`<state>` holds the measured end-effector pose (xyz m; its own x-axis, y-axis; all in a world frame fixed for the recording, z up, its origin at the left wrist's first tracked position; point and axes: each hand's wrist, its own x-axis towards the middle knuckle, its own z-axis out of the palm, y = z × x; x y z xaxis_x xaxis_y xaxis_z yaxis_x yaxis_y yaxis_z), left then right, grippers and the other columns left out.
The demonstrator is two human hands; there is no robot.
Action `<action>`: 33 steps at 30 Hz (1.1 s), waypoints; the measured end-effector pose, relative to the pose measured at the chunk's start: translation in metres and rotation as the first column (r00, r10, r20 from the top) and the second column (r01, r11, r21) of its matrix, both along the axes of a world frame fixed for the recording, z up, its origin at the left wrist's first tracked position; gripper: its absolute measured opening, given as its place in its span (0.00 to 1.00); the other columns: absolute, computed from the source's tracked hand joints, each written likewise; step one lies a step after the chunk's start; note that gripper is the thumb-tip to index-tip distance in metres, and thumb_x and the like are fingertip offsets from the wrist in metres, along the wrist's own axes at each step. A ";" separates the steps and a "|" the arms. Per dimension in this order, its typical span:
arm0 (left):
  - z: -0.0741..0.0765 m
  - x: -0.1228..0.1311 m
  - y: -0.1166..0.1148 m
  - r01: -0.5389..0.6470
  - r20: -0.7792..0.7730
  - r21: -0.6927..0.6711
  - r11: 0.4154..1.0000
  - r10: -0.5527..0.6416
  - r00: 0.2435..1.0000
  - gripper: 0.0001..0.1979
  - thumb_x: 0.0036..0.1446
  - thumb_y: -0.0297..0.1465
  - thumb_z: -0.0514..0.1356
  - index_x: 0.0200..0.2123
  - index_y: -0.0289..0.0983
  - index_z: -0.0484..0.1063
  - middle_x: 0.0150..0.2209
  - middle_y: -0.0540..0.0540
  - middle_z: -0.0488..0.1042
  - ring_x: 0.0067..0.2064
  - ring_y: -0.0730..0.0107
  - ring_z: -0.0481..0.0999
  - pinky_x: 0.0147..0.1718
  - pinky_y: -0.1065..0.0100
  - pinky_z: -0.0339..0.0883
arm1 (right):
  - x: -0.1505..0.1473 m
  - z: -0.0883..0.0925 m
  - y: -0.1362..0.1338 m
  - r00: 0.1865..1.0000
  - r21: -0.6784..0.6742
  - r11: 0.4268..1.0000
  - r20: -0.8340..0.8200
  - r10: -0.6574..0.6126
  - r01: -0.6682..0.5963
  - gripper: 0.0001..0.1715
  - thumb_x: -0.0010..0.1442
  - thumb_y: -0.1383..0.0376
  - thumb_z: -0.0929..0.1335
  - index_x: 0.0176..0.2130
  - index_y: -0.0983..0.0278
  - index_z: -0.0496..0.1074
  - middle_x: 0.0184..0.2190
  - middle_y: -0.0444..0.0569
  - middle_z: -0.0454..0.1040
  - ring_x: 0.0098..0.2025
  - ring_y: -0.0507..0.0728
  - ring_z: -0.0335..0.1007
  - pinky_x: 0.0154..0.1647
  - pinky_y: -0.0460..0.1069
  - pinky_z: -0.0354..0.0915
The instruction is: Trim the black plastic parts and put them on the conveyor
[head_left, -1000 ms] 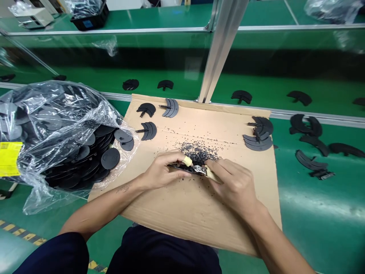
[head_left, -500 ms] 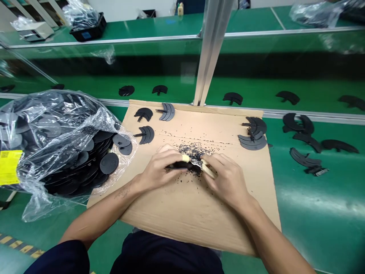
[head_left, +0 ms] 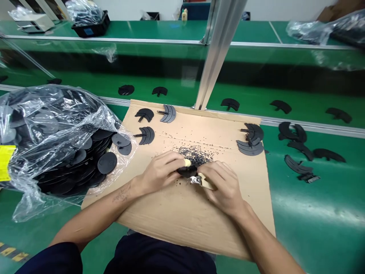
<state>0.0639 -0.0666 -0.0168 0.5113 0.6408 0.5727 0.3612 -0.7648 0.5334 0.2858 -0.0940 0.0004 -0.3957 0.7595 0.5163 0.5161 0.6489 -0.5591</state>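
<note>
My left hand (head_left: pixel 164 171) is closed on a black plastic disc (head_left: pixel 186 172), held at a tilt over the cardboard sheet (head_left: pixel 176 217). A pale yellow cover sits on one of its fingertips. In my right hand (head_left: pixel 224 186) is a pair of nippers (head_left: pixel 207 182) with cream handles. Their metal jaws lie just below the disc's near edge, and my right fingertips are close to its right side. Part of the disc is hidden by my fingers. Many tiny black clippings (head_left: pixel 196 154) are scattered on the cardboard just beyond my hands.
A clear plastic bag (head_left: pixel 57 114) full of black discs (head_left: pixel 107 163) spills open at left. Curved black pieces lie at the cardboard's left (head_left: pixel 146 135) and right (head_left: pixel 250 147). More rest on the green table (head_left: pixel 327 205). A metal post (head_left: pixel 212 64) rises behind the cardboard.
The nippers have moved toward me, from the disc's edge to just below it. The disc has tilted so more of its face shows. The camera view has shifted slightly.
</note>
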 end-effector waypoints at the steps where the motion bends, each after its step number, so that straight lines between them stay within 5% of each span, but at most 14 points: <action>1: -0.001 -0.001 0.001 0.008 -0.057 0.029 1.000 -0.006 0.998 0.12 0.61 0.20 0.58 0.47 0.36 0.73 0.41 0.42 0.77 0.42 0.65 0.77 0.39 0.63 0.76 | 0.001 0.002 0.000 0.999 0.013 0.999 0.004 0.035 -0.035 0.08 0.65 0.72 0.66 0.41 0.62 0.74 0.34 0.51 0.78 0.34 0.56 0.71 0.33 0.53 0.66; 4: -0.001 -0.004 0.002 0.024 -0.039 -0.007 1.000 -0.024 0.999 0.15 0.61 0.19 0.56 0.48 0.36 0.73 0.43 0.40 0.77 0.44 0.64 0.77 0.40 0.62 0.76 | 0.005 0.011 0.002 0.977 -0.147 0.972 -0.140 0.164 -0.184 0.09 0.64 0.70 0.68 0.44 0.62 0.74 0.39 0.52 0.78 0.38 0.56 0.74 0.36 0.52 0.70; 7: 0.002 -0.003 0.003 0.043 0.110 -0.097 0.994 -0.032 0.993 0.15 0.61 0.18 0.57 0.48 0.34 0.74 0.42 0.41 0.78 0.43 0.67 0.79 0.40 0.65 0.77 | 0.012 0.014 0.007 0.972 -0.250 0.957 -0.216 0.091 -0.145 0.10 0.62 0.69 0.69 0.45 0.60 0.74 0.39 0.50 0.78 0.38 0.56 0.75 0.36 0.51 0.71; 10: 0.006 -0.003 0.003 0.055 0.188 -0.173 0.983 -0.022 0.982 0.13 0.60 0.18 0.58 0.47 0.33 0.75 0.39 0.42 0.80 0.41 0.70 0.80 0.39 0.68 0.77 | 0.017 0.008 0.011 0.996 -0.137 0.990 -0.081 -0.035 0.023 0.14 0.62 0.72 0.67 0.47 0.61 0.73 0.36 0.49 0.77 0.36 0.56 0.73 0.35 0.52 0.69; 16: 0.006 -0.001 0.000 0.084 0.219 -0.269 0.959 -0.024 0.975 0.11 0.61 0.20 0.61 0.46 0.35 0.76 0.41 0.42 0.81 0.43 0.68 0.80 0.42 0.64 0.78 | 0.016 -0.002 0.010 0.987 0.045 0.999 0.159 -0.029 0.022 0.13 0.64 0.70 0.66 0.48 0.64 0.73 0.37 0.52 0.78 0.35 0.57 0.70 0.35 0.52 0.65; 33: 0.002 0.001 -0.003 0.118 0.225 -0.267 0.956 -0.058 0.973 0.11 0.60 0.19 0.61 0.45 0.34 0.76 0.39 0.40 0.82 0.40 0.68 0.82 0.38 0.67 0.78 | 0.015 0.000 0.009 0.983 0.109 0.994 0.183 -0.035 0.015 0.14 0.65 0.72 0.64 0.49 0.69 0.73 0.35 0.53 0.77 0.33 0.56 0.68 0.33 0.51 0.64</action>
<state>0.0650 -0.0697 -0.0147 0.4589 0.7472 0.4808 0.1542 -0.5999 0.7851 0.3006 -0.0854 0.0005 -0.4730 0.7146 0.5153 0.6204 0.6855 -0.3811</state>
